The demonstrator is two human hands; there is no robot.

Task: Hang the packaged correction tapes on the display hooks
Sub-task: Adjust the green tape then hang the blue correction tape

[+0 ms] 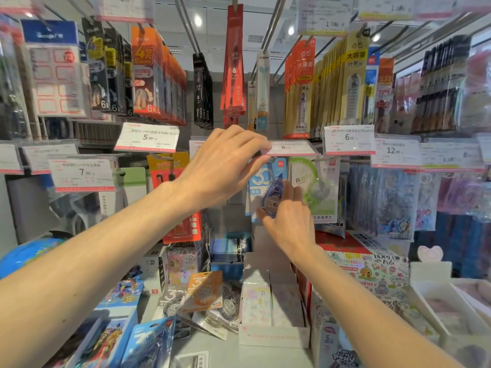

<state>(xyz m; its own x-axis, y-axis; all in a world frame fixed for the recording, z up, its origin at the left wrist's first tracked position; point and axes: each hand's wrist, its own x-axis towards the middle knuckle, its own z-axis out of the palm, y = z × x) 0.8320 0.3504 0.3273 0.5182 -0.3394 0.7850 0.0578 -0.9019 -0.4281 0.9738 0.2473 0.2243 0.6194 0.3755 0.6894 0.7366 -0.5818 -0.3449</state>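
A blue packaged correction tape [267,191] hangs upright at the middle hook, under the price tag marked 8 [289,148]. My left hand [225,166] pinches the top of that pack at the tag's left end, hiding the hook tip. My right hand [288,216] holds the pack's lower part, thumb and fingers around the blister. More correction tape packs lie loose on the counter below: an orange one [204,290] on a pile of several, and a blue one [150,341] near the front.
A green-and-white refill pack [317,192] hangs just right of the blue pack. Red card packs [183,227] hang to its left. Rows of pens and refills hang above. A white open carton [273,335], sticker boxes and a globe [29,254] crowd the counter.
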